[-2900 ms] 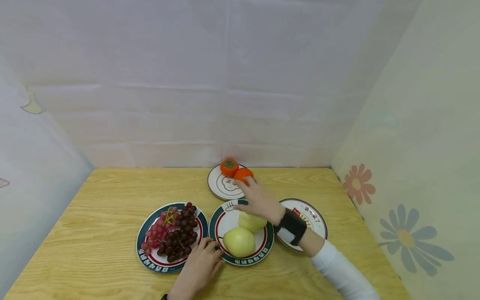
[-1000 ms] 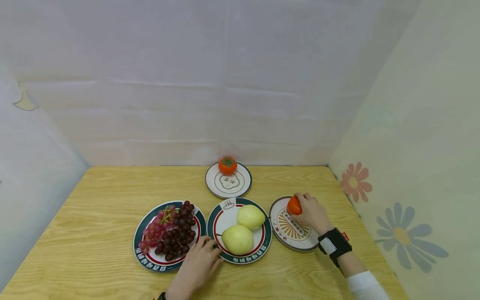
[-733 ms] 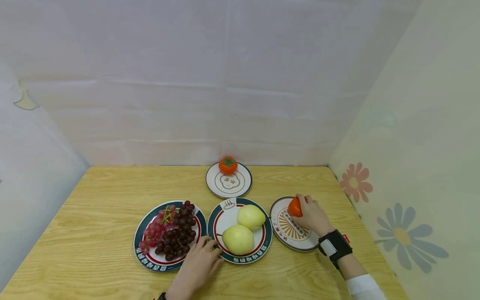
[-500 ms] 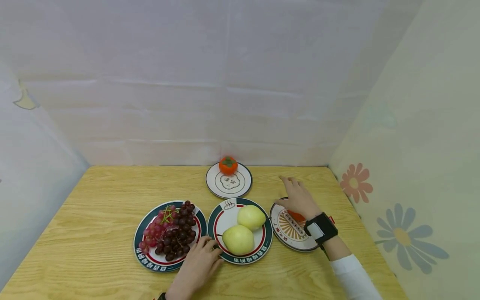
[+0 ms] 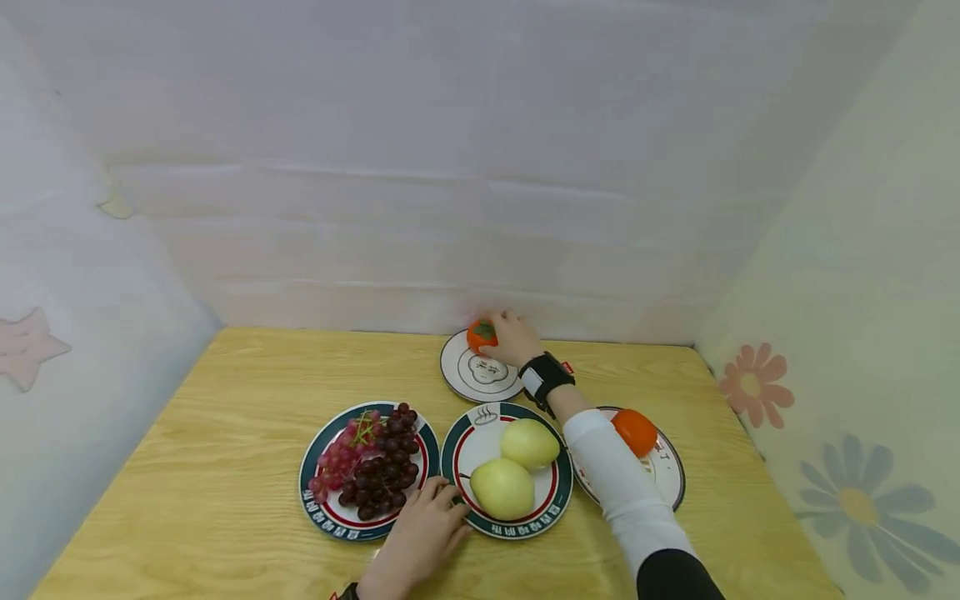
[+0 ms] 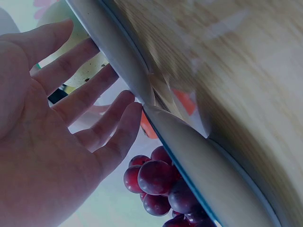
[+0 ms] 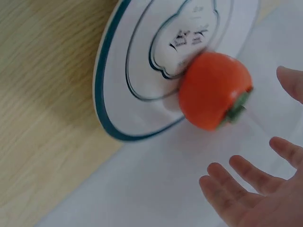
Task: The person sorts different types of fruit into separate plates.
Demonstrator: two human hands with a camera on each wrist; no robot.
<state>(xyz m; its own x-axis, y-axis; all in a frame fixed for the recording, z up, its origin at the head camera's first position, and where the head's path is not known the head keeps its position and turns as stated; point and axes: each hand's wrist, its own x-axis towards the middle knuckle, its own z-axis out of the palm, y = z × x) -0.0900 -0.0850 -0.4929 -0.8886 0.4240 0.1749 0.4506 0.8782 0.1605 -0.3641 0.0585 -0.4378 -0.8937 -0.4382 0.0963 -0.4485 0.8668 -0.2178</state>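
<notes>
A persimmon (image 5: 478, 335) with a green calyx sits on the small white plate (image 5: 454, 371) at the back. My right hand (image 5: 516, 339) reaches over that plate beside it. In the right wrist view, the fingers (image 7: 227, 182) are spread, with a gap between them and the fruit. Another persimmon (image 5: 634, 432) lies on the right-hand plate (image 5: 670, 479), partly hidden behind my sleeve. My left hand (image 5: 423, 533) rests at the front where two larger plates meet. Its fingers (image 6: 123, 127) are loosely extended, fingertips at the plate rims, gripping nothing.
Two yellow-green pears (image 5: 502, 489) lie on the middle dark-rimmed plate (image 5: 465, 442). Red and dark grapes (image 5: 375, 467) fill the left dark-rimmed plate (image 5: 311, 475). A pale cloth wall (image 5: 360, 308) borders the wooden table (image 5: 225, 442) at the back.
My right hand carried one persimmon from the back plate to the right plate and let go. It then moved back left to the remaining persimmon. My left hand stayed put; the view shifted slightly.
</notes>
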